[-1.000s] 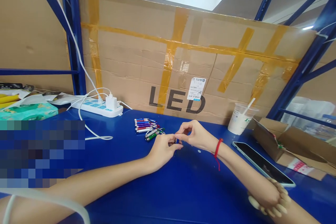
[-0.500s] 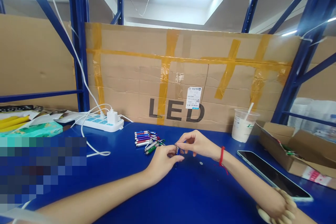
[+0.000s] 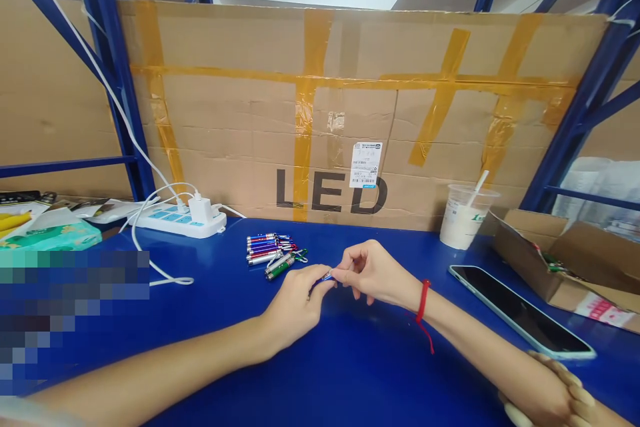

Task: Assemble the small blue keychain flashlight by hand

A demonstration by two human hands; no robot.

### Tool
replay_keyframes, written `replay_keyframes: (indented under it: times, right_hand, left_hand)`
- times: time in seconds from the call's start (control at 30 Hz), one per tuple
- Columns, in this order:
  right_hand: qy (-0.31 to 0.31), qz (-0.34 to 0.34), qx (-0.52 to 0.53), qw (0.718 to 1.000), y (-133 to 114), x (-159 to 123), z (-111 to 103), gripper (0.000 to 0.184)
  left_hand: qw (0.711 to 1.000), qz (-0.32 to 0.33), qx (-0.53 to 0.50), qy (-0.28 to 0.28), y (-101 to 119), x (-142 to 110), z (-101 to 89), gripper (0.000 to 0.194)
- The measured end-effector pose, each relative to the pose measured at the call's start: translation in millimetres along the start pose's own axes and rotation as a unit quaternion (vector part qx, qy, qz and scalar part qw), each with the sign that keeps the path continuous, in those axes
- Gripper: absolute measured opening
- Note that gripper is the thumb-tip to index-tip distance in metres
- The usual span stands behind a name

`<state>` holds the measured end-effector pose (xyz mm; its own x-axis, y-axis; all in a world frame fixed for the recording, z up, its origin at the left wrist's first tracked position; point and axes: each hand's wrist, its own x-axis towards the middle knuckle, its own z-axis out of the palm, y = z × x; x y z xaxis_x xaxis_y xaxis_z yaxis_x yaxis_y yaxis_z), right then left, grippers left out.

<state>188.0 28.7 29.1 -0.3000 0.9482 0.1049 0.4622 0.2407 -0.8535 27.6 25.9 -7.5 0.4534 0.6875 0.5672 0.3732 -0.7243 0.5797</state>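
My left hand (image 3: 295,303) and my right hand (image 3: 373,272) meet over the blue table (image 3: 350,360). Together they pinch a small blue keychain flashlight (image 3: 327,277) between their fingertips; most of it is hidden by the fingers. A red string bracelet (image 3: 425,303) circles my right wrist. Just beyond my left hand lies a pile of several small flashlights (image 3: 273,250) in blue, red, silver and green.
A taped cardboard sheet marked LED (image 3: 350,120) stands at the back. A white power strip with charger (image 3: 180,219) lies left. A plastic cup with straw (image 3: 464,217), a phone (image 3: 520,312) and an open cardboard box (image 3: 565,267) are to the right. A tissue pack (image 3: 47,237) is far left.
The view has swung a little, first up and then back down. Both hands stay together on the small flashlight, which now lies flatter between the fingertips.
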Motion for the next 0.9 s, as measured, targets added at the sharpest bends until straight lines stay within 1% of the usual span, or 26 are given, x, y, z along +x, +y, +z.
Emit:
replay_keyframes:
  times: [0.07,0.17,0.27,0.43,0.57,0.63,0.77,0.9]
  right_hand:
    - [0.008,0.008,0.005,1.000,1,-2,3,0.034]
    - [0.019,0.025,0.006,0.999,3,-5,6,0.034]
    - [0.023,0.046,0.028,0.998,1,-7,6,0.034]
    - [0.003,0.050,0.066,0.997,-6,-9,-2,0.031]
    - [-0.021,0.046,0.093,0.994,-9,-11,-12,0.033]
    - [-0.027,0.040,0.095,0.994,-8,-11,-15,0.032]
    - [-0.028,0.034,0.084,0.995,-5,-9,-16,0.025]
    - [-0.024,0.049,0.076,0.996,-2,-7,-15,0.023]
  left_hand:
    - [1.000,0.002,0.013,-0.005,-1,-1,0.0,0.023]
    - [0.999,0.011,0.038,-0.029,0,-2,-0.6,0.023]
    - [0.998,0.016,0.046,-0.041,1,-2,-1.2,0.024]
    - [0.999,0.011,0.014,-0.032,4,0,-1.8,0.024]
    - [0.999,-0.032,0.016,-0.005,6,3,-2.3,0.020]
    - [0.999,-0.044,0.012,-0.005,6,5,-2.6,0.020]
    - [1.000,-0.026,-0.001,-0.013,8,4,-2.8,0.020]
    - [1.000,-0.001,0.004,-0.025,8,1,-2.3,0.020]
